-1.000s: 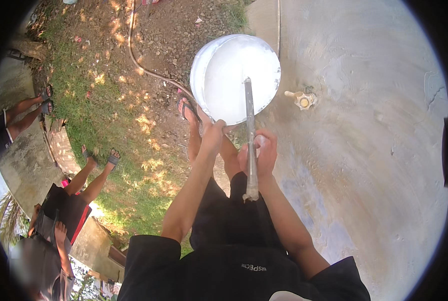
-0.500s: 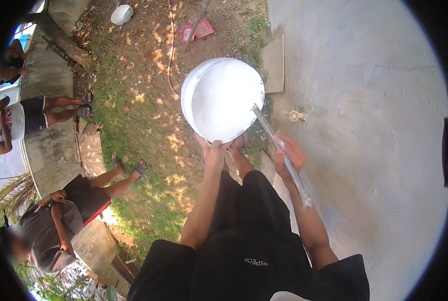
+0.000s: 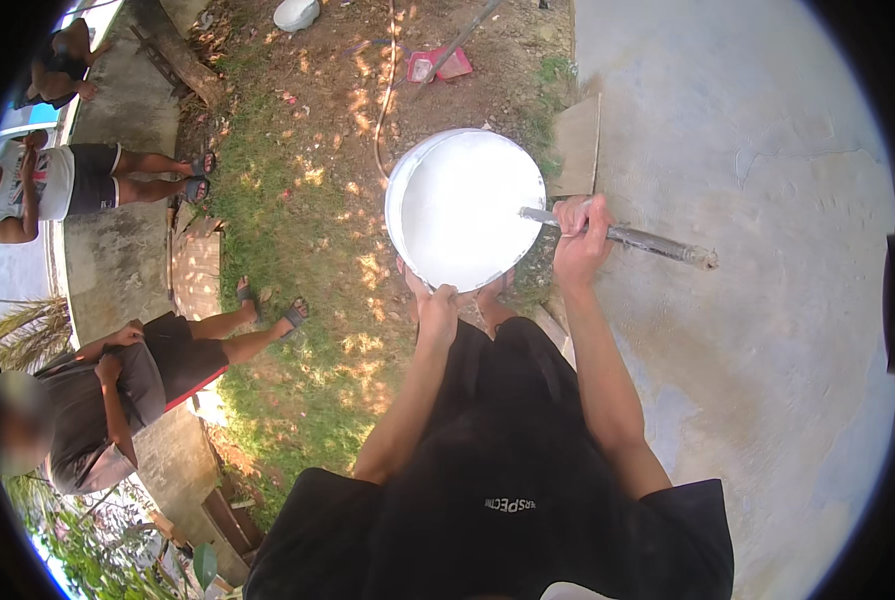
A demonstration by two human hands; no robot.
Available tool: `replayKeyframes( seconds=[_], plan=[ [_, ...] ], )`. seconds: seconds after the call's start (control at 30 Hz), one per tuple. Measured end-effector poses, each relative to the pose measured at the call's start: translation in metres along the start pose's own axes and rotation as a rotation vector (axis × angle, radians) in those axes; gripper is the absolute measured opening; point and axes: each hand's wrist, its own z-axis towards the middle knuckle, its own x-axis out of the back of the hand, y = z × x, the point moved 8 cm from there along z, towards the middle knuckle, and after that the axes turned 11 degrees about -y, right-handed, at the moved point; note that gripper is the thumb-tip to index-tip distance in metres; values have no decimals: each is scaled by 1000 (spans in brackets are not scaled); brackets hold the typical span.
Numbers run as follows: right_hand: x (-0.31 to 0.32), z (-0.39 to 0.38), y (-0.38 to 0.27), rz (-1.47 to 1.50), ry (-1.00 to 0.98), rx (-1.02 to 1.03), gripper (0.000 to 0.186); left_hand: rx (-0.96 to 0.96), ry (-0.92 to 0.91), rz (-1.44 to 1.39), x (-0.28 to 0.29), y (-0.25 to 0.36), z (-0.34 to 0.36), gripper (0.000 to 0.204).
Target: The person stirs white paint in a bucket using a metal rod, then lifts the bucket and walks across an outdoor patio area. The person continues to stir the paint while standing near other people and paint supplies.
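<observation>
A white bucket (image 3: 396, 222) full of bright white liquid that looks like paint (image 3: 467, 215) is in front of my legs. My left hand (image 3: 437, 303) grips its near rim, fingers bent over the edge. In my right hand (image 3: 582, 232), closed at the bucket's right side, is a grey, smeared rod (image 3: 659, 243). One end of the rod reaches over the right rim to the white liquid; whether the tip is under the surface is hard to tell in the glare. The other end points right, toward the wall.
A grey plastered wall (image 3: 747, 300) rises close on my right, with a board (image 3: 575, 145) against it. A hose (image 3: 381, 120), a red tray (image 3: 452, 65) and a white container (image 3: 295, 14) lie ahead. People stand at the left on grass, one nearby person (image 3: 107, 400) in dark clothes.
My right hand has moved up and forward, close to the bucket's rim, and the rod has swung from a steep slant to nearly level. My left hand keeps its grip on the rim.
</observation>
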Motion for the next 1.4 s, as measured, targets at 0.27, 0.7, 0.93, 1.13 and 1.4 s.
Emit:
replayKeyframes(
  seconds=[0.27, 0.7, 0.93, 1.13, 1.4],
  plan=[
    [-123, -20, 1, -64, -302, 347, 31, 131, -29, 64, 41, 71, 1, 99],
    [-235, -57, 19, -219, -352, 255, 33, 27, 17, 151, 106, 180, 18, 92],
    [-218, -41, 24, -166, -158, 288, 25, 65, 68, 7, 125, 184, 20, 90],
    [-222, -55, 18, -796, -117, 108, 25, -4, 72, -106, 129, 179, 21, 99],
    [-212, -48, 4, -708, -365, -86, 28, -106, 97, -66, 135, 186, 25, 100]
  ],
)
